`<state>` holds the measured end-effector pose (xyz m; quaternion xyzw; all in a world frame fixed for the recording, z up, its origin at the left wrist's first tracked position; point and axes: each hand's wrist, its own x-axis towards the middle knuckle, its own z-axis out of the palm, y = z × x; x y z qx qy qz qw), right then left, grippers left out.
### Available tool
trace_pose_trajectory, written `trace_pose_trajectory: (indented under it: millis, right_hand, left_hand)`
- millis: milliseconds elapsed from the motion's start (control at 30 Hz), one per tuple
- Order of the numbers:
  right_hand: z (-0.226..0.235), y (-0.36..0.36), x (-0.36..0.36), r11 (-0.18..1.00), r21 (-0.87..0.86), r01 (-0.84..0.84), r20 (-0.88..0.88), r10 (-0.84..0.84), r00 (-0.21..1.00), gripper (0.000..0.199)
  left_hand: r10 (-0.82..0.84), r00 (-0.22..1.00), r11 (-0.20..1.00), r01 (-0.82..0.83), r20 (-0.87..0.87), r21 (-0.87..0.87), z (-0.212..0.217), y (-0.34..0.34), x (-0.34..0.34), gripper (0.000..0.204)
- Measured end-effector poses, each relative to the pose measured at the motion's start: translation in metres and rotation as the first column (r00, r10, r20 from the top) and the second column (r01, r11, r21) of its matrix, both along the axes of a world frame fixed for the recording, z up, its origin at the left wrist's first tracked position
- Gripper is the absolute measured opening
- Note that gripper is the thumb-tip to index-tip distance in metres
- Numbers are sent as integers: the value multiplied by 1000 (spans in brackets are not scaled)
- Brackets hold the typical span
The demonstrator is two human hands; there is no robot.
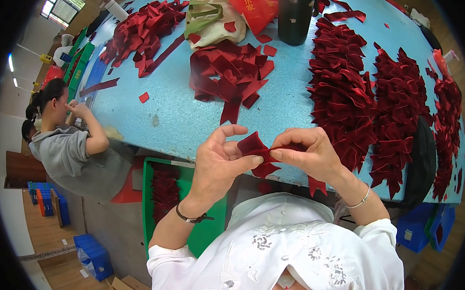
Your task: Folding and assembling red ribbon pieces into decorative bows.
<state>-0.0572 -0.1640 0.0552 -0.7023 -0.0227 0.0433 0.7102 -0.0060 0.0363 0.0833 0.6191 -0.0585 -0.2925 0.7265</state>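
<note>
Over the table's near edge, my left hand [220,158] pinches a dark red velvet ribbon bow [252,144] between thumb and fingers. My right hand [306,151] closes its thumb and forefinger at the bow's right side, by its middle; anything thin between those fingertips is too small to make out. Just beyond my hands lies a loose pile of cut red ribbon pieces [224,73], one strip trailing toward me. To the right, finished-looking red bows [339,88] are stacked in a long thick row, with a second row of bows [397,112] beside it.
The light blue table [163,111] also carries a larger ribbon heap [149,27], a cream cloth bag [222,26], a red paper bag [255,6] and a black tumbler [294,18]. A green crate [205,234] stands below the edge at my left. Another person [79,146] sits at far left.
</note>
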Motion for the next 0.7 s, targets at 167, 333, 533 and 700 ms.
trace_pose_trajectory:
  millis: [167, 333, 533, 700]
  right_hand:
    - [10, 5, -1, 989, -144, 25, 119, -8, 993, 15]
    - [5, 3, 5, 955, -293, 34, 491, 120, 863, 23]
    - [4, 2, 9, 949, -312, -47, 502, 207, 840, 18]
    - [3, 0, 10, 958, -271, -97, 483, 223, 847, 13]
  left_hand:
    - [-82, 996, 996, 80, -35, -37, -9, 10, 5, 57]
    - [-121, 987, 992, 116, -108, -49, 2, 13, 10, 56]
    - [-200, 978, 979, 203, -64, 36, 5, 14, 11, 64]
    - [-181, 981, 983, 183, -68, 18, 5, 8, 6, 67]
